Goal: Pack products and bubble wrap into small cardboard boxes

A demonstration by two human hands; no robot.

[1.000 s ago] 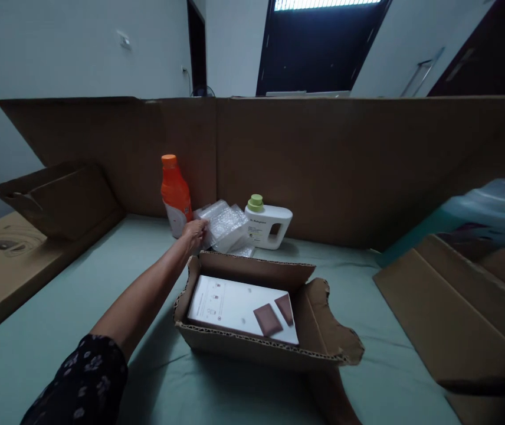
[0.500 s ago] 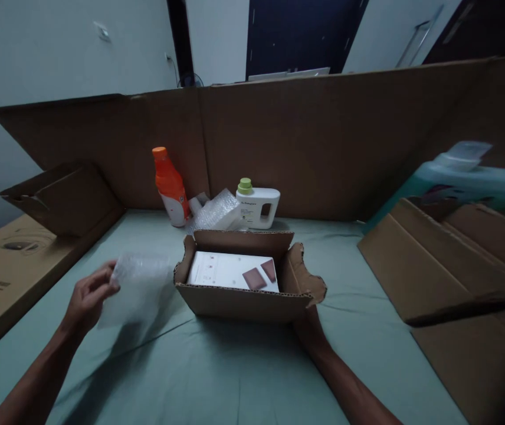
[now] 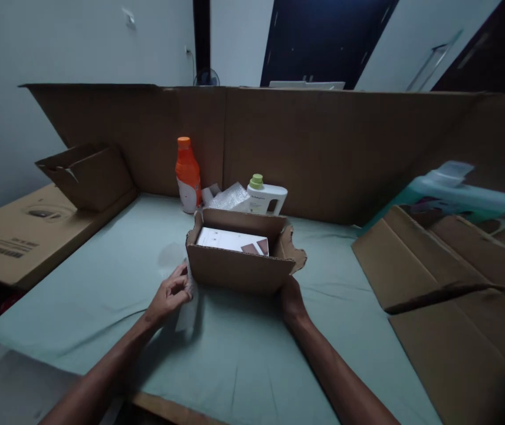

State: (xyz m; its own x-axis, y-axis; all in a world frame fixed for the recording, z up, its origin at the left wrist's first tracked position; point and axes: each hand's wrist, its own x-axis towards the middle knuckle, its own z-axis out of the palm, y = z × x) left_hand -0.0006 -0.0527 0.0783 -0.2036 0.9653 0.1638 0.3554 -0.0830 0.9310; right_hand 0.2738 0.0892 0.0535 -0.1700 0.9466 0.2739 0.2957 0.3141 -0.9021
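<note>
An open cardboard box (image 3: 235, 271) stands in the middle of the green cloth, its flaps ragged at the ends. Inside it lies a white printed box (image 3: 223, 239) with brown squares on one end. My left hand (image 3: 171, 295) pinches a sheet of bubble wrap (image 3: 186, 317) beside the cardboard box's left end; whether hand or sheet touches the box I cannot tell. With my right hand (image 3: 294, 302) I grip the lower right corner of the cardboard box, and its fingers are partly hidden underneath.
Behind stand an orange bottle (image 3: 188, 177), more bubble wrap (image 3: 230, 198) and a white jug (image 3: 266, 198) with a green cap. Cardboard pieces (image 3: 416, 260) and a teal liquid bottle (image 3: 451, 192) are at right. A cardboard wall (image 3: 323, 153) runs along the back.
My left hand has brought the bubble wrap rightward, up to the cardboard box's left end. The right hand still holds the box. The camera view has shifted.
</note>
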